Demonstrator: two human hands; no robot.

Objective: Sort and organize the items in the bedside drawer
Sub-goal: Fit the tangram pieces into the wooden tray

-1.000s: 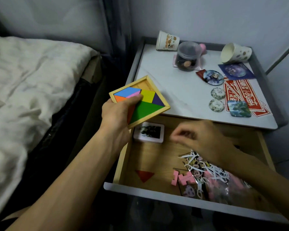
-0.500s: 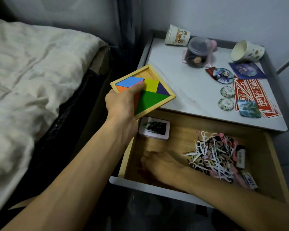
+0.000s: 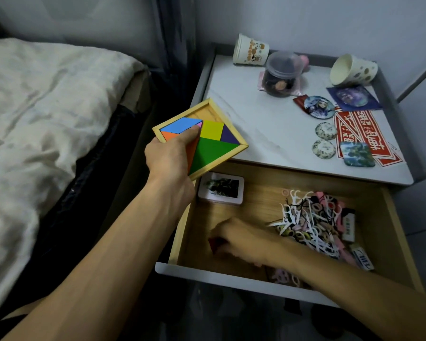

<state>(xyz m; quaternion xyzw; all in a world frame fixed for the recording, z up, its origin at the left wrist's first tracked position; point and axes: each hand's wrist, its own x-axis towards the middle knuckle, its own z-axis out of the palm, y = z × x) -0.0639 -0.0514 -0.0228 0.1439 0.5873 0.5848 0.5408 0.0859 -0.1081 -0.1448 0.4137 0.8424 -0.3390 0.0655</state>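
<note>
Our right fingers (image 3: 222, 234) reach down onto the floor of the drawer (image 3: 253, 200), at the red triangle piece (image 3: 214, 243). The blur there keeps us from telling whether they have closed on it or only touch it. The piece shows just past the fingertips, toward the drawer's left wall and near its front rim, and most of it is covered by the right hand (image 3: 242, 239).

Our left hand (image 3: 169, 157) grips the tangram tray (image 3: 214, 148) by its near corner, thumb pressed across the coloured pieces. It holds the tray above the drawer's back left corner and the edge of the nightstand top (image 3: 251, 119).

We judge the step in hand to be gathering the stray tangram piece. Next we need a firm pinch on the thin triangle, a lift clear of the pile of floss picks and hair ties (image 3: 310, 222), then a turn to fit it into the bare wooden gap at the tray's far corner.
</note>
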